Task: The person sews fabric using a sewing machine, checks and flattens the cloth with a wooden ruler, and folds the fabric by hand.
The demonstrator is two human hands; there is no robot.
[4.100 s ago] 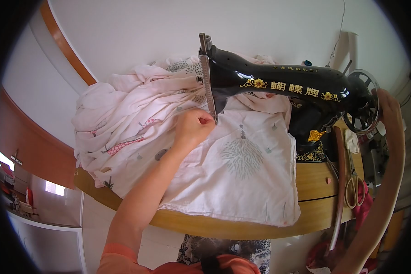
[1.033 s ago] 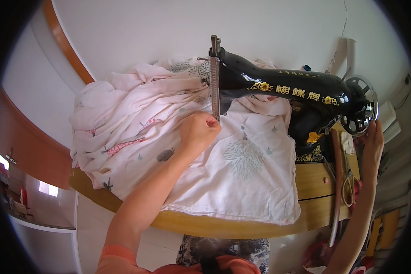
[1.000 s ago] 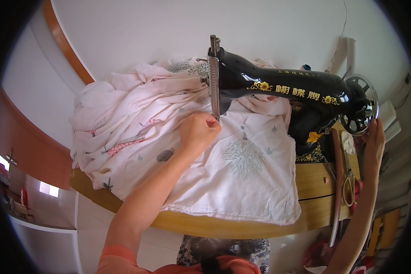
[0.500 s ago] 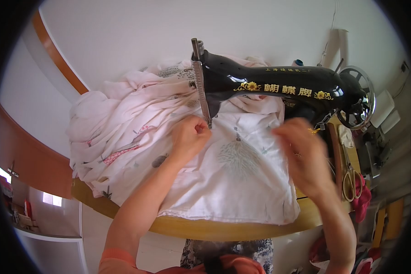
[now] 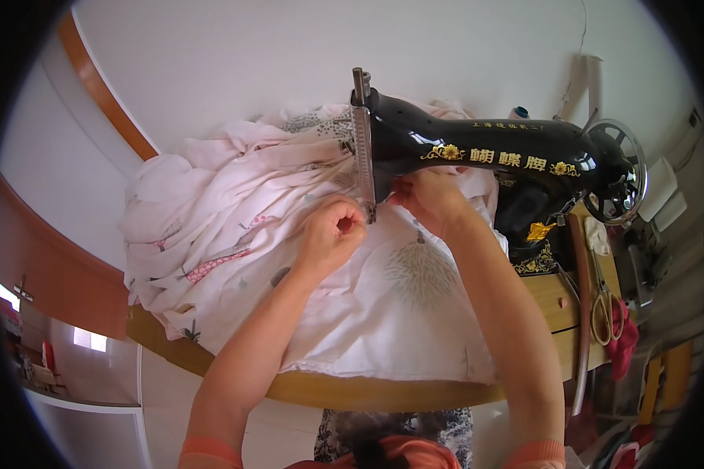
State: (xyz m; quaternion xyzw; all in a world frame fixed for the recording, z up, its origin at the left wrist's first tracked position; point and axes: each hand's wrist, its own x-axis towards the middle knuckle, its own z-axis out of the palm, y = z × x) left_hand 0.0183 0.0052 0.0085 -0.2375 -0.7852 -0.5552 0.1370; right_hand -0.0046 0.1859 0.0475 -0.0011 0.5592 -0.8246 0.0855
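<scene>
A black sewing machine (image 5: pixel 485 144) with gold lettering stands over pale printed cloth (image 5: pixel 383 313), which is bunched to the left and flatter in front. My left hand (image 5: pixel 335 233) rests on the cloth just left of the needle area, its fingers curled together; whatever lies between them is hidden. On the other side of the needle, my right hand (image 5: pixel 429 199) reaches under the machine's arm, with fingertips pinched close to the presser foot. What those fingertips hold is too small to make out.
Scissors (image 5: pixel 602 313) lie at the right of the wooden table (image 5: pixel 321 391), beside a long brown strip (image 5: pixel 583 313) and pink cloth (image 5: pixel 623 340). The handwheel (image 5: pixel 618 172) is at the machine's right end. A thread spool (image 5: pixel 519 113) stands behind the machine.
My right hand has left the handwheel and moved left across the cloth to the needle area. My left hand stays beside the needle, with its fingers still curled.
</scene>
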